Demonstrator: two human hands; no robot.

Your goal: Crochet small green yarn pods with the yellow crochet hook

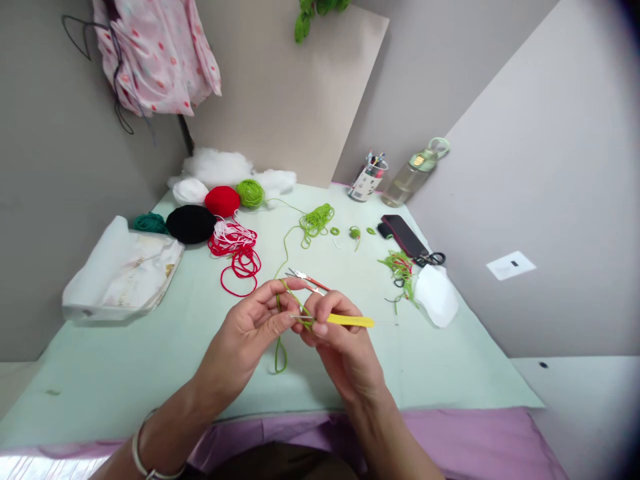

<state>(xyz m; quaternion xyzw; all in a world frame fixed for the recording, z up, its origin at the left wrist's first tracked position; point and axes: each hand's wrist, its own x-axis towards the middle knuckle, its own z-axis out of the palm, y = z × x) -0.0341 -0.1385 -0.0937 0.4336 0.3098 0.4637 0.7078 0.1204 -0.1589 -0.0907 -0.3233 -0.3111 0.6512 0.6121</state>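
Note:
My right hand [337, 323] is closed on a crochet hook [353, 321] with a yellow handle, its metal shaft pointing left toward my other hand. Fingers of my left hand [263, 317] pinch light green yarn [281, 357], which runs over the index finger and hangs in a loop below. Both hands meet above the middle of the table, and the small green piece between the fingertips is mostly hidden. From there the strand leads back to a loose green heap [317, 221] and a green ball [251, 193]. Small scissors [311, 281] with orange-red handles lie just behind the fingers.
Red [223, 201] and black yarn balls [191, 224] and tangled red yarn [241, 263] lie left of centre, near a plastic-wrapped package [135, 270]. At right are a phone [404, 235], black-handled scissors [431, 259], yarn scraps [401, 267], a bottle [410, 177] and a pen cup [367, 181].

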